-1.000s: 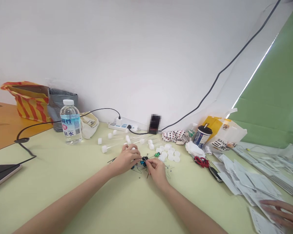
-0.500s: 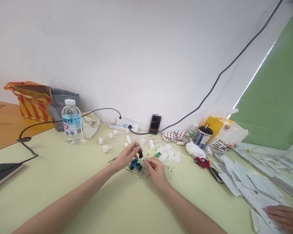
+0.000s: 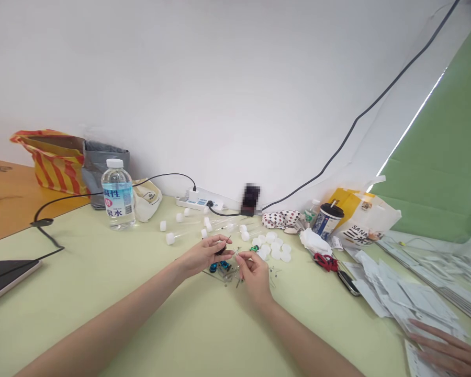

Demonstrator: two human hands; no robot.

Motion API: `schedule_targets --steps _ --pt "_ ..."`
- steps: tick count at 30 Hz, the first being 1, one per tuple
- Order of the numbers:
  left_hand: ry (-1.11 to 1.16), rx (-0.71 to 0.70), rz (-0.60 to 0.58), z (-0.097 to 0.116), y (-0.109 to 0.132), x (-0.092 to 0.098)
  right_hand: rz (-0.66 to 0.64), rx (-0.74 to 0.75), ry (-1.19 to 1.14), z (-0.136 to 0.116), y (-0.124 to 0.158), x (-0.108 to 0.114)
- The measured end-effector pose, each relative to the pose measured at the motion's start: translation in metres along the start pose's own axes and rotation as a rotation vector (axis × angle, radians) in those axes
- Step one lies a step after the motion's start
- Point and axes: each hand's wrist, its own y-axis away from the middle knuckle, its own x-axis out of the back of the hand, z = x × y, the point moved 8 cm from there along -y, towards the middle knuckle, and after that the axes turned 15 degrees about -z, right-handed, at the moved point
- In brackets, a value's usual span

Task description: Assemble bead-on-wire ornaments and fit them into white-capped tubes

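Observation:
Over the pale green tabletop (image 3: 188, 324), my left hand (image 3: 204, 256) pinches a small black part (image 3: 221, 250) that its fingers largely cover. A thin dark rod sticks up near those fingertips. My right hand (image 3: 256, 271) is close beside it, thumb and fingers closed on a thin pale rod (image 3: 236, 252). The rod's tip reaches toward my left fingers; whether it touches the black part I cannot tell. Below my hands lie shiny blue parts (image 3: 224, 266) and a scatter of thin metal pins (image 3: 230, 278). A green part (image 3: 254, 248) sits just beyond my right hand.
White round caps (image 3: 275, 246) and clear tubes (image 3: 186, 236) lie behind my hands. A water bottle (image 3: 118, 196) stands left, a power strip (image 3: 200, 200) by the wall. Right are red-handled scissors (image 3: 325, 262), a cup (image 3: 327, 221), and another person's hand (image 3: 449, 348) on flat packets (image 3: 396, 285).
My left hand has turned, its fingers stretching further right over the black part. My right hand has shifted slightly right. The other person's hand has moved left with its fingers spread.

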Motion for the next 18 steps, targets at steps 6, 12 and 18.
schedule_targets --steps 6,12,18 --pt "-0.034 0.058 -0.003 -0.006 -0.001 -0.002 -0.023 0.004 0.041 -0.002 0.001 -0.002" --pt "-0.081 0.076 -0.048 -0.006 -0.001 -0.012 -0.04 0.015 0.005 -0.001 0.0 -0.002" --pt "-0.248 0.054 0.007 -0.001 -0.001 -0.008 -0.027 -0.03 0.01 0.005 -0.001 0.001"
